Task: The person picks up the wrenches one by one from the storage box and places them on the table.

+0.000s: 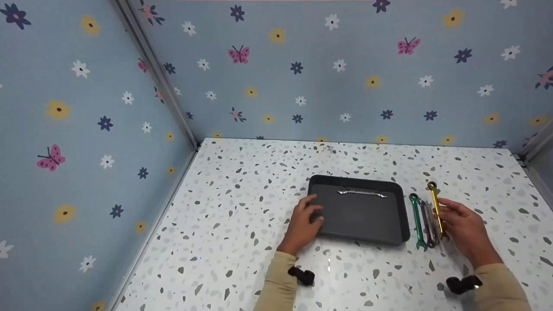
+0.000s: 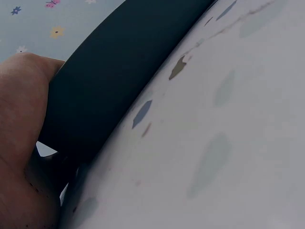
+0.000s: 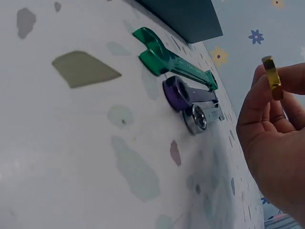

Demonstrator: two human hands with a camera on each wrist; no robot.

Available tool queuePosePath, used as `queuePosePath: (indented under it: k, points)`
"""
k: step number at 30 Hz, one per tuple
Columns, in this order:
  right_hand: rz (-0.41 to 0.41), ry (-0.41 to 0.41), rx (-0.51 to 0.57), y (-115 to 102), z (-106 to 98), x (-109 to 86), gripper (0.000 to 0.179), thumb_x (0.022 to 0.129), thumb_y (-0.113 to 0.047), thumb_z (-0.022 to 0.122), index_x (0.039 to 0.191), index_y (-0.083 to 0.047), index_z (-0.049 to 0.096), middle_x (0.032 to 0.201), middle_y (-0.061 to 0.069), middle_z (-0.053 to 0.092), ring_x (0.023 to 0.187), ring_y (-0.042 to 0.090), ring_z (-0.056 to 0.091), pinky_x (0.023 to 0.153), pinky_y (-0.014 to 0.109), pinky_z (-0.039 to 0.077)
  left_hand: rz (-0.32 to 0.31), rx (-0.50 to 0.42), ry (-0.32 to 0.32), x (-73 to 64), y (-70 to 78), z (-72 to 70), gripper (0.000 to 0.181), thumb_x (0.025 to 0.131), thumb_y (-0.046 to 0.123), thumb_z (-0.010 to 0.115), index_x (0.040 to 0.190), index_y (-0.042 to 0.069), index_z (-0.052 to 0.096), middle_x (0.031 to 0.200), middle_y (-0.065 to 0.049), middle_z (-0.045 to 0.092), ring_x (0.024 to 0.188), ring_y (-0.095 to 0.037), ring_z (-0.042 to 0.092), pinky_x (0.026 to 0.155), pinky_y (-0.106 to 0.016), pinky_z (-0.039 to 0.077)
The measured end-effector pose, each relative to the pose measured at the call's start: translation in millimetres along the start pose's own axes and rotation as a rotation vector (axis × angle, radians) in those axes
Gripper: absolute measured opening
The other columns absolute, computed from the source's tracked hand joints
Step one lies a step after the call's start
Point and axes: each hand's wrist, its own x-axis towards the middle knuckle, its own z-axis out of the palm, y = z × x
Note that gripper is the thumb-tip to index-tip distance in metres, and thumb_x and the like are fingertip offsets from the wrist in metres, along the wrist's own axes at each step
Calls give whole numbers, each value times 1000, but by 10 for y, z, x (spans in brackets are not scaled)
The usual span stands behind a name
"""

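Nearest, past the tan sleeves (image 1: 276, 276), the left hand (image 1: 302, 222) sits at the left rim of the dark tray (image 1: 354, 220); whether that grip clasps or merely rests, I cannot tell. Right of the tray, the right hand (image 1: 468, 231) has its grip pinched on the gold wrench (image 1: 436, 209), which is raised off the desk (image 1: 237, 216). Between that hand and the tray lie a green wrench (image 1: 417, 222), a purple wrench (image 3: 196, 95) and a silver wrench (image 3: 208, 116), the green closest to the tray. Inside the tray, by its far wall, is a chrome wrench (image 1: 362, 192). The step in hand seems to be picking up the gold wrench; next probably calls for carrying it over the tray's right rim, clear of the chrome one.
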Motion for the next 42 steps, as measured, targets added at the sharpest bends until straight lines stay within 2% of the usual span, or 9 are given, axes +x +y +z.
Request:
queuePosePath:
  k: [4, 11, 17, 21, 26, 32, 42]
  points:
    - [13, 25, -64, 34, -57, -3, 48, 93, -8, 72, 139, -12, 58, 108, -2, 68, 96, 9, 63, 76, 23, 55, -6, 2, -3, 1, -5, -4, 28, 94, 18, 67, 121, 12, 69, 156, 0, 39, 144, -22, 32, 116, -43, 31]
    - [47, 47, -59, 68, -116, 16, 42, 93, -9, 72, 134, -12, 63, 103, -4, 71, 93, 10, 68, 74, 24, 56, 7, 24, -9, 12, -14, -14, 27, 95, 18, 66, 121, 12, 69, 156, 1, 39, 144, -22, 32, 114, -41, 33]
    - [104, 113, -344, 96, -93, 44, 44, 96, -14, 67, 139, -11, 57, 103, -13, 66, 93, 8, 62, 75, 24, 54, 2, 34, -6, 21, -26, 5, 27, 94, 17, 67, 121, 12, 69, 155, -1, 40, 143, -22, 33, 115, -40, 32]
    - [130, 136, -451, 104, -77, 63, 50, 99, -18, 63, 146, -8, 50, 118, -1, 62, 96, 12, 59, 74, 26, 52, -5, 23, -4, 19, -20, 10, 27, 94, 17, 67, 120, 12, 69, 155, 0, 40, 143, -22, 33, 115, -41, 32]
    - [152, 146, -481, 115, -104, 66, 51, 99, -19, 62, 147, -7, 48, 129, 9, 57, 97, 13, 59, 74, 25, 53, 0, 15, -1, 17, -6, 6, 27, 93, 18, 67, 120, 12, 69, 155, -1, 40, 143, -23, 33, 115, -42, 32]
    - [132, 132, -544, 157, -127, 55, 51, 101, -21, 59, 148, -6, 47, 133, 15, 56, 99, 14, 59, 73, 23, 54, -3, 3, -5, 9, 10, -3, 28, 94, 18, 67, 121, 12, 69, 156, 0, 39, 144, -23, 32, 115, -43, 31]
    - [34, 92, -678, 201, -144, 19, 49, 103, -25, 53, 146, -3, 47, 130, 20, 55, 97, 18, 59, 73, 25, 53, -1, 0, -13, -8, -9, -2, 27, 95, 17, 66, 121, 11, 69, 156, 0, 39, 144, -22, 32, 115, -41, 32]
